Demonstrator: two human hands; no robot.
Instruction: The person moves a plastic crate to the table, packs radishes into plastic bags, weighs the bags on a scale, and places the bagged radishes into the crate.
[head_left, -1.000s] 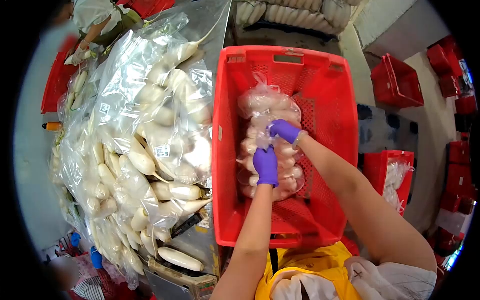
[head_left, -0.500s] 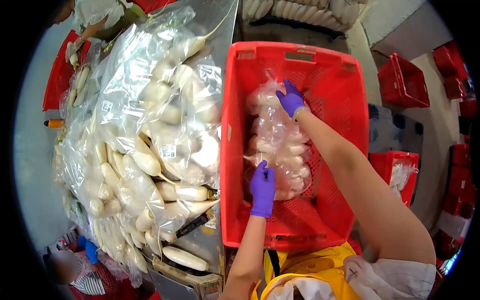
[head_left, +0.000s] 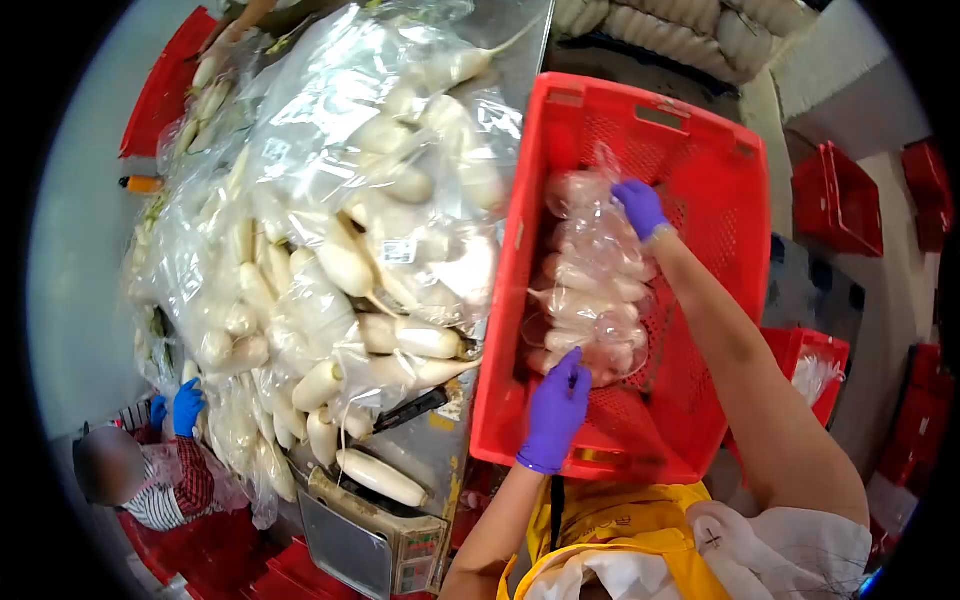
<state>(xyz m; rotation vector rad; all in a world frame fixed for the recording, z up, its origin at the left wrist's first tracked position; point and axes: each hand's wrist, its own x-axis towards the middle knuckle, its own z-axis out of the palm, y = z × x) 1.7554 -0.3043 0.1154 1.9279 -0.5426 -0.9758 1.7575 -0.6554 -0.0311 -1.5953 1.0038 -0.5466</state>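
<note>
A clear plastic bag of white radishes (head_left: 597, 285) lies inside a red crate (head_left: 712, 300), the radishes stacked crosswise in a column. My right hand (head_left: 642, 208), in a purple glove, is at the far right side of the bag, its fingers closed on the plastic. At the near end is my left hand (head_left: 556, 412), gloved in purple too, with thumb and fingers pinched together at the edge of the bag. The exact grip of the fingertips is partly hidden.
Left of the crate, a metal table (head_left: 455, 415) carries a heap of loose and bagged radishes (head_left: 330, 250), a black-handled tool (head_left: 410, 410) and a scale (head_left: 350, 545). A co-worker in blue gloves (head_left: 188, 407) is at lower left. More red crates (head_left: 838, 205) stand at right.
The view has shifted, so the crate and table appear farther right. My right hand's spread fingers have closed at the bag's side. My left hand stays at its near end, fingers pinched.
</note>
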